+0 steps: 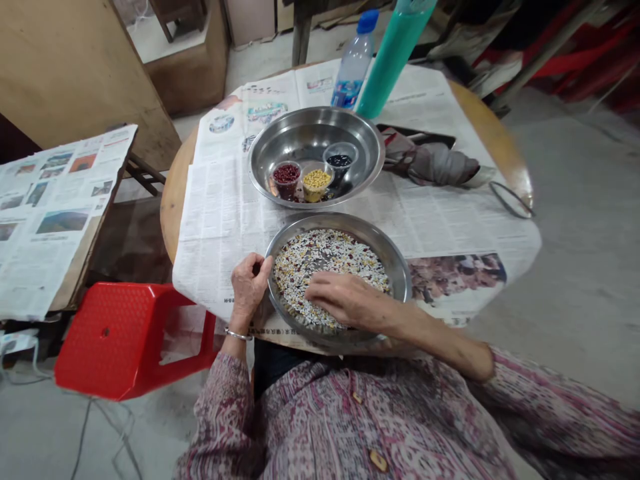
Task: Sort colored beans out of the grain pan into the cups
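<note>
My left hand [249, 285], with a bangle at its wrist, is curled closed at the left rim of the nearer metal basin [401, 263], thumb and finger on the edge. Mixed white, yellow and dark red beans or grains [300, 267] spread over that basin's bottom. My right hand [345, 297] reaches in from the right, low over the mix, its fingers drawn together; what lies between the fingertips is hidden. Just behind, a deeper metal basin [310, 121] bears three clear cups: dark red beans [287, 175], yellow beans [317, 179] and black beans [341, 161].
Newspaper [215, 233] covers the round wooden table. Behind the basins stand a clear blue-capped bottle [354, 67] and a green bottle [393, 60]. A bundled grey umbrella [440, 163] lies to the right. A red plastic stool [115, 340] and a newspaper-covered side table [55, 213] are at left.
</note>
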`<state>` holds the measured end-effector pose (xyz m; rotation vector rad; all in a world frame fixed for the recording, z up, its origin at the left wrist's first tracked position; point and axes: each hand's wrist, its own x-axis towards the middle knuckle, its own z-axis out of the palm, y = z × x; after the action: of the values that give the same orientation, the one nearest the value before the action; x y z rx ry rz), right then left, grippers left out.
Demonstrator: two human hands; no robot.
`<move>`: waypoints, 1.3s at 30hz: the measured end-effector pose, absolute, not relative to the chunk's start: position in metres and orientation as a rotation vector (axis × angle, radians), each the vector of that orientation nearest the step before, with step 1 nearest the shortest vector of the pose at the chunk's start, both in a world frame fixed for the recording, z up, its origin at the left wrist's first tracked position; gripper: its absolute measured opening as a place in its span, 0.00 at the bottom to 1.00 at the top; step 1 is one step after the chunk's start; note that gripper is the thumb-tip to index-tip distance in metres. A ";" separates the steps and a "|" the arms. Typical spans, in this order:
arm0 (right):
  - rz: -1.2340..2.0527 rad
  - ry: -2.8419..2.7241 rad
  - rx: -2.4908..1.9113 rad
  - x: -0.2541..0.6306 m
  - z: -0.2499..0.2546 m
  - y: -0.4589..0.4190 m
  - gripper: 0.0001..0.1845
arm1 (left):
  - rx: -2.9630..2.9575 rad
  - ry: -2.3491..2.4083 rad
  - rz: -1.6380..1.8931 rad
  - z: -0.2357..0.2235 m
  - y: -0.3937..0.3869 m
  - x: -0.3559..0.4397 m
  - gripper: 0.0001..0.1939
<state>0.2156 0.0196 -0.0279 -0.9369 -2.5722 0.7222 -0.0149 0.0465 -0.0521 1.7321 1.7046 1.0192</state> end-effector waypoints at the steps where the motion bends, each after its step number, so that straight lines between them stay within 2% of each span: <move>1: 0.715 -2.624 -0.895 0.214 -0.027 0.015 0.11 | 1.736 1.698 1.024 -0.052 0.047 -0.015 0.16; 6: 0.513 -2.749 -0.822 0.200 -0.035 0.013 0.10 | 1.736 1.709 1.013 -0.052 0.047 -0.015 0.16; 11: 0.174 -2.641 -1.159 0.210 -0.040 0.040 0.13 | 1.739 1.713 1.009 -0.051 0.047 -0.015 0.16; 15: 0.065 -2.511 -1.402 0.231 -0.037 0.051 0.13 | 1.733 1.691 1.031 -0.052 0.047 -0.015 0.16; 19: 0.142 -2.430 -1.466 0.248 -0.033 0.037 0.12 | 1.729 1.697 1.033 -0.052 0.047 -0.015 0.16; 22: 0.312 -2.448 -1.366 0.248 -0.034 0.016 0.16 | 1.732 1.674 1.060 -0.052 0.047 -0.015 0.16; 26: 0.513 -2.458 -1.261 0.231 -0.043 0.003 0.11 | 1.739 1.656 1.066 -0.053 0.047 -0.016 0.16; 29: 0.600 -2.406 -1.211 0.214 -0.048 0.014 0.15 | 1.741 1.665 1.058 -0.052 0.047 -0.016 0.16; 34: 0.472 -2.248 -1.242 0.210 -0.043 0.039 0.22 | 1.729 1.675 1.054 -0.051 0.047 -0.016 0.16; 39: 0.433 -2.254 -1.233 0.233 -0.033 0.027 0.14 | 1.724 1.672 1.061 -0.052 0.046 -0.015 0.16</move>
<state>0.2325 0.0266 -0.0330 -1.2331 -2.2537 0.4332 -0.0147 0.0464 -0.0517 1.7241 1.6723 1.0607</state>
